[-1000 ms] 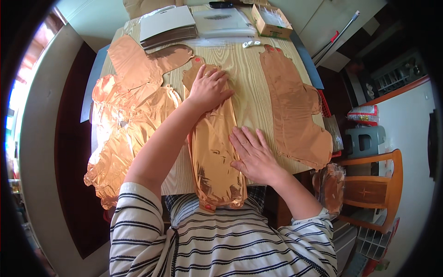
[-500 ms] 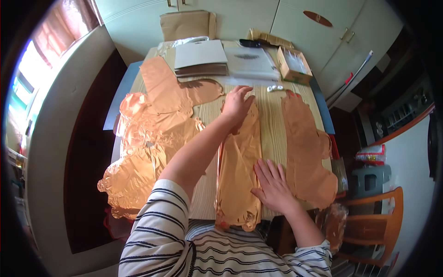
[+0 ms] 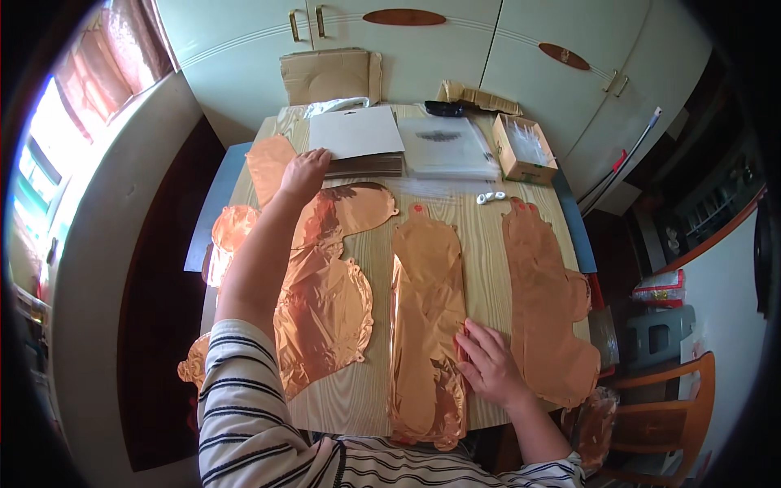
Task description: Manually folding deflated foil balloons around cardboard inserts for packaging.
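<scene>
A folded, flat copper-coloured foil balloon (image 3: 427,301) lies lengthwise in the middle of the table. My right hand (image 3: 492,366) rests at its right edge, fingers stretched out and touching the foil. My left hand (image 3: 307,172) reaches far forward, its fingers closed at the near left corner of a stack of white cards (image 3: 355,134). Under my left arm spreads a larger, crinkled, unfolded foil balloon (image 3: 325,317), partly hidden by the sleeve. Another flat foil balloon (image 3: 547,309) lies along the right side.
Clear plastic bags (image 3: 447,150) are stacked right of the cards. Beyond them stand a small cardboard box (image 3: 522,150) holding clear plastic pieces, and a black object (image 3: 443,108). Small white pieces (image 3: 490,198) lie before the box. A wooden chair (image 3: 659,407) stands at the right.
My left hand has left the top of the middle balloon and moved left to the card stack. My right hand stays at the balloon's right edge. The view has tilted upward.
</scene>
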`<state>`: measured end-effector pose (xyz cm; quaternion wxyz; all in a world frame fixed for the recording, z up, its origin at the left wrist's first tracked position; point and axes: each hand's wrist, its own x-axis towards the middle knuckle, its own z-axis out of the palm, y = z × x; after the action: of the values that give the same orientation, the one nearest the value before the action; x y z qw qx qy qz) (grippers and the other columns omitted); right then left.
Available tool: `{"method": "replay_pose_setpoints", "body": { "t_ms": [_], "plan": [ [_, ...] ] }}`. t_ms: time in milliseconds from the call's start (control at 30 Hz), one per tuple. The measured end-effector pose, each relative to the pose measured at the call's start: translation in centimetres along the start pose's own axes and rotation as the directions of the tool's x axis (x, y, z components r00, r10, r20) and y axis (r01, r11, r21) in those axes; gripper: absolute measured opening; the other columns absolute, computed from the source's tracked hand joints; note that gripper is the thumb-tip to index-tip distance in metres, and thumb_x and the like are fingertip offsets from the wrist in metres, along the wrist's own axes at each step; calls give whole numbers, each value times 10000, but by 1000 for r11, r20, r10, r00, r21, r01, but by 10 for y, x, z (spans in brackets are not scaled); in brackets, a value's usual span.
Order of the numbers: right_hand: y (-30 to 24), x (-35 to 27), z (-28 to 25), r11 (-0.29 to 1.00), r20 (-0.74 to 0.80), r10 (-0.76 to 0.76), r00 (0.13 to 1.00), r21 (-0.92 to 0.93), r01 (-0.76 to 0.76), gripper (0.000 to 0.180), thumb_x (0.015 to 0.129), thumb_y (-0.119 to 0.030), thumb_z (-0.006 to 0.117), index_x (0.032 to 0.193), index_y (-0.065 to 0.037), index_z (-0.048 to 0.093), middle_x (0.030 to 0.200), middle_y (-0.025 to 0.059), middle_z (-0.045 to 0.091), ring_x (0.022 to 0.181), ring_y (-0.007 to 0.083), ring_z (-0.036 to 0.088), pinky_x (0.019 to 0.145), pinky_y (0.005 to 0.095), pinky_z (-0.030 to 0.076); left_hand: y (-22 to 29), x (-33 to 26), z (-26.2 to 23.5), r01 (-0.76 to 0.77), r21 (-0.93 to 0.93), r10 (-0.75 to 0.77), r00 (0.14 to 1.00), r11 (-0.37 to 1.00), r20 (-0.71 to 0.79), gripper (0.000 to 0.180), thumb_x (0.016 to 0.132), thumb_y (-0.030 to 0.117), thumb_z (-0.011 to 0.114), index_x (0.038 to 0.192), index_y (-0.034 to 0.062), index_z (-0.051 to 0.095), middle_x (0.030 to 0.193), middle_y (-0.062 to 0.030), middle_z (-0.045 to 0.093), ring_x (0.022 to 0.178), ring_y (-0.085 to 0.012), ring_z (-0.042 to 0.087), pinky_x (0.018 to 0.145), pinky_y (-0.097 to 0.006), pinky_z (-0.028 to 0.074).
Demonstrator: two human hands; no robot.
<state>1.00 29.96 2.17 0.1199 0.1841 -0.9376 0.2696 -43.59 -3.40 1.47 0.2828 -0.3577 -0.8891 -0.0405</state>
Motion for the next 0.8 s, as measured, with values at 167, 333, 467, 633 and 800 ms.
{"method": "replay_pose_setpoints", "body": {
  "t_ms": [167,333,467,633,800],
  "plan": [
    [2,-1,4,1000,-3,-14,1000,-20,14,468,892,-199,729,1310,-18,622,1445,199,516,1295,396,506,1079,477,451,1,8,-13,-81,98,76,996,992,55,34,870,91,572,857,79,602,894,-73,692,876,-287,694,822,-416,546],
    [2,-1,5,1000,-10,-3,1000,-11,3,423,903,-207,724,1272,-18,643,1435,196,526,1295,393,511,1079,479,447,1,20,-29,-42,-108,48,997,993,59,53,834,120,667,855,74,651,909,-96,687,877,-314,685,806,-420,543],
    [4,0,7,1000,-23,-2,1000,-13,2,401,911,-211,719,1258,-23,654,1427,195,533,1295,389,513,1074,478,451,2,23,-36,-3,-400,0,1000,917,-8,182,856,207,720,954,55,695,1029,-159,716,999,-355,684,892,-427,540],
    [4,-1,8,999,-21,10,1000,-36,-10,395,910,-208,718,1255,-25,657,1423,196,539,1289,389,519,1071,474,455,9,26,-36,137,-382,-99,988,914,117,301,925,303,699,1077,43,686,1087,-179,716,1059,-382,665,934,-447,522],
    [1,0,9,1000,-25,1,1000,-28,-1,386,941,-246,694,1243,-9,658,1412,208,552,1272,405,533,1065,479,450,-8,29,-34,228,-324,-143,953,918,267,195,972,233,616,1063,71,675,996,-176,714,962,-385,676,860,-482,531]
  ]
}}
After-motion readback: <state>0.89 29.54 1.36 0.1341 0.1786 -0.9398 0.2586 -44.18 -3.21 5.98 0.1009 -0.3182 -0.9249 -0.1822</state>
